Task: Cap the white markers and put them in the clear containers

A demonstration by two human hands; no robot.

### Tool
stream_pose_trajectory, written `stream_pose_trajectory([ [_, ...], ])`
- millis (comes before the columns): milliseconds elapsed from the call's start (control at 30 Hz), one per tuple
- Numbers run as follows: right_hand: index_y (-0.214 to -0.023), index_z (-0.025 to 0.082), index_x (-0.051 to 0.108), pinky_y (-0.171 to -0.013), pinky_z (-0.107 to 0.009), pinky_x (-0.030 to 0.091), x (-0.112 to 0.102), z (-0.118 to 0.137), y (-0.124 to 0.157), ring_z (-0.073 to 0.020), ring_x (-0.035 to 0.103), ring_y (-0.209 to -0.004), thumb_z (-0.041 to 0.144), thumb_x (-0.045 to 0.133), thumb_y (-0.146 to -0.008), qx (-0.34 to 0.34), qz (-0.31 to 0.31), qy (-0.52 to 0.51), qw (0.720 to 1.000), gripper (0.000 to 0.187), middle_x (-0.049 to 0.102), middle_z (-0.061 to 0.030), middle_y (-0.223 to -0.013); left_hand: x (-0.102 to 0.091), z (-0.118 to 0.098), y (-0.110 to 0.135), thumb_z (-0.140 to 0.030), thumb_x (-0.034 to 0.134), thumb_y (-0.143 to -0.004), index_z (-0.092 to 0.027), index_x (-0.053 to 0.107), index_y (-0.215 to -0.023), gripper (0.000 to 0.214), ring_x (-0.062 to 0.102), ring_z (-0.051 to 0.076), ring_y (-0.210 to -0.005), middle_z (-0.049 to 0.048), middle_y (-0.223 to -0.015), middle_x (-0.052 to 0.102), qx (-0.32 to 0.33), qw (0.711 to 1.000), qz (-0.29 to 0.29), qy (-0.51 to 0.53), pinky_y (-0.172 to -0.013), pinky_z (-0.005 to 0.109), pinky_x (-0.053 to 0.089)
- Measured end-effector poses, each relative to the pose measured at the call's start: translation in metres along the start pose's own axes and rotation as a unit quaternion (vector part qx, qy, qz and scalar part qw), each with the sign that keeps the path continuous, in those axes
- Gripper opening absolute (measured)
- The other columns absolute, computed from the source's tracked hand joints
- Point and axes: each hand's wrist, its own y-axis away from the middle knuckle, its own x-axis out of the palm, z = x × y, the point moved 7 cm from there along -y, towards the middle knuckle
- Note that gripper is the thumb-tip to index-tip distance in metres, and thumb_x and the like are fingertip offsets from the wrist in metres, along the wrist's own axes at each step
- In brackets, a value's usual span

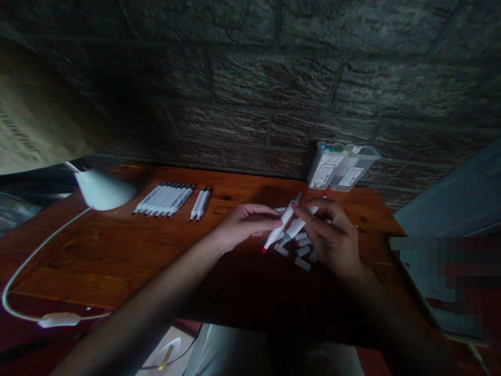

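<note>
My left hand (252, 224) is closed around a white marker (278, 230), tilted, with a red tip at its lower end and a grey tip at the upper end. Close beside it, my right hand (332, 232) grips a second white marker (298, 225), whose grey tip points down to the left and whose red end shows above the fingers. Below both hands lies a loose heap of white marker caps (302, 263), some with coloured ends. My right hand partly covers this heap.
A row of several white markers (166, 199) lies on the wooden table (117, 261), with a smaller group of markers (200, 203) beside it. Two clear plastic cases (352, 167) stand by the brick wall (250, 89). At left are a lamp (104, 190) and its cable (23, 248).
</note>
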Motion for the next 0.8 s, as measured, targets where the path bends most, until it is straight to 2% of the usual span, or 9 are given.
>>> stream_pose_trajectory([
  [133, -0.131, 0.034, 0.063, -0.069, -0.031, 0.056, 0.002, 0.0, 0.0, -0.0152, 0.06, -0.083, 0.012, 0.057, -0.093, -0.005, 0.006, -0.008, 1.0, 0.044, 0.059, -0.0066, -0.11, 0.002, 0.0, 0.0, -0.028, 0.087, -0.062, -0.012, 0.077, -0.087, 0.031, 0.045, 0.004, -0.051, 0.0002, -0.064, 0.064, -0.006, 1.0, 0.003, -0.001, -0.048, 0.019, 0.026],
  [467, -0.133, 0.034, 0.06, -0.074, -0.033, 0.057, 0.007, -0.002, 0.004, -0.018, 0.062, -0.092, 0.011, 0.059, -0.091, -0.026, 0.025, -0.013, 0.999, 0.048, 0.059, -0.0069, -0.116, 0.006, -0.004, 0.002, -0.029, 0.085, -0.065, -0.011, 0.077, -0.083, 0.027, 0.044, 0.004, -0.053, -0.0008, -0.063, 0.061, 0.003, 1.0, 0.023, -0.019, -0.048, 0.019, 0.025],
  [633, -0.127, 0.032, 0.065, -0.076, -0.034, 0.057, 0.006, -0.004, 0.003, -0.019, 0.064, -0.092, 0.012, 0.059, -0.091, -0.008, 0.018, -0.014, 1.0, 0.042, 0.061, -0.0071, -0.112, 0.008, -0.008, 0.004, -0.036, 0.081, -0.071, -0.01, 0.075, -0.076, 0.026, 0.038, 0.004, -0.05, -0.0031, -0.056, 0.055, 0.016, 0.998, 0.037, -0.041, -0.048, 0.02, 0.022],
  [700, -0.122, 0.03, 0.068, -0.076, -0.034, 0.057, 0.001, -0.008, 0.002, -0.0198, 0.065, -0.093, 0.013, 0.059, -0.091, 0.016, 0.003, -0.014, 1.0, 0.036, 0.063, -0.0074, -0.11, 0.004, -0.012, 0.003, -0.041, 0.077, -0.076, -0.011, 0.075, -0.078, 0.031, 0.036, 0.004, -0.048, -0.0023, -0.056, 0.057, 0.03, 0.998, 0.023, -0.057, -0.047, 0.021, 0.022],
  [800, -0.114, 0.026, 0.071, -0.075, -0.035, 0.056, -0.011, -0.022, 0.001, -0.0209, 0.066, -0.092, 0.016, 0.06, -0.09, 0.083, -0.036, -0.02, 0.996, 0.028, 0.066, -0.0076, -0.107, -0.011, -0.02, 0.002, -0.047, 0.071, -0.08, -0.011, 0.074, -0.079, 0.036, 0.041, 0.006, -0.051, 0.0033, -0.068, 0.068, 0.066, 0.99, -0.054, -0.114, -0.048, 0.021, 0.026],
])
